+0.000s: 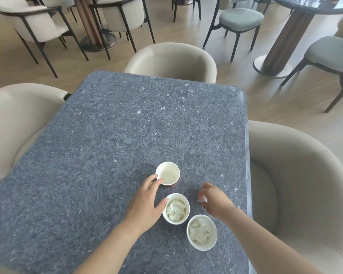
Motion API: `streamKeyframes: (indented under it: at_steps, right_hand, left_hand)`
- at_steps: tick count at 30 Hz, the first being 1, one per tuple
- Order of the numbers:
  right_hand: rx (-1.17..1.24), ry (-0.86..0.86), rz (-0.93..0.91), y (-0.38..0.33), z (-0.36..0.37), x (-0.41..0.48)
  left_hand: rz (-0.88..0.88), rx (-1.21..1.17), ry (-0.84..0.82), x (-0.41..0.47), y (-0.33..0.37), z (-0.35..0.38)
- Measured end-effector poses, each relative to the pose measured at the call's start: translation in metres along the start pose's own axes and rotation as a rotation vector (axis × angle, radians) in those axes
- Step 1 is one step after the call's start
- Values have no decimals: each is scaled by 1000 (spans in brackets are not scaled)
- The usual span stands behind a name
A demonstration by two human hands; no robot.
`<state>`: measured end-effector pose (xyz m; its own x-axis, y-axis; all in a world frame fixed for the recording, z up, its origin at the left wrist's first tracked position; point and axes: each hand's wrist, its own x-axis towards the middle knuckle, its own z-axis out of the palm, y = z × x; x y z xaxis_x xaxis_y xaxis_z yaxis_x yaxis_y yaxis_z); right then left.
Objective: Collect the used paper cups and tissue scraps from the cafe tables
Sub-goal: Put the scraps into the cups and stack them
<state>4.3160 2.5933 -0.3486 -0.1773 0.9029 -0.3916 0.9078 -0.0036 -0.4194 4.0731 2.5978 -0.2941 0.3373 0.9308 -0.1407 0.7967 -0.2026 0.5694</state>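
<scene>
Three white paper cups stand close together on the dark speckled table (111,139). The far cup (169,174) has nothing inside. The middle cup (176,209) and the near cup (202,232) each hold crumpled tissue. My left hand (147,202) lies between the far and middle cups, fingertips touching the far cup's rim and thumb against the middle cup's rim. My right hand (214,198) hovers to the right of the cups and pinches a small white tissue scrap (202,199) just above the tabletop.
Beige armchairs surround the table: one at the far end (172,60), one on the left (14,119), one on the right (297,175). Other cafe tables and chairs stand on the wooden floor behind.
</scene>
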Motion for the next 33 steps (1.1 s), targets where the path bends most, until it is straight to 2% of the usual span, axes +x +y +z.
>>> streamKeyframes:
  at_steps: [5, 8, 10, 13, 16, 23, 33]
  right_hand:
    - [202, 191, -4, -16, -20, -9]
    - [353, 348, -95, -40, -40, -17]
    - [433, 395, -177, -59, -46, -25]
    - [443, 326, -259, -80, -41, -38]
    - [408, 277, -254, -83, -33, -46]
    - [358, 353, -202, -70, -38, -70]
    - [185, 321, -138, -53, -24, -108]
  left_hand:
    - [4, -12, 1, -2, 1, 0]
    - [5, -8, -9, -4, 5, -1]
    - [4, -5, -6, -5, 10, -2]
    - [22, -6, 20, -10, 14, -4]
    - [34, -20, 23, -18, 16, -7]
    - [103, -61, 65, -35, 26, -7]
    - [162, 115, -137, -42, 32, 7]
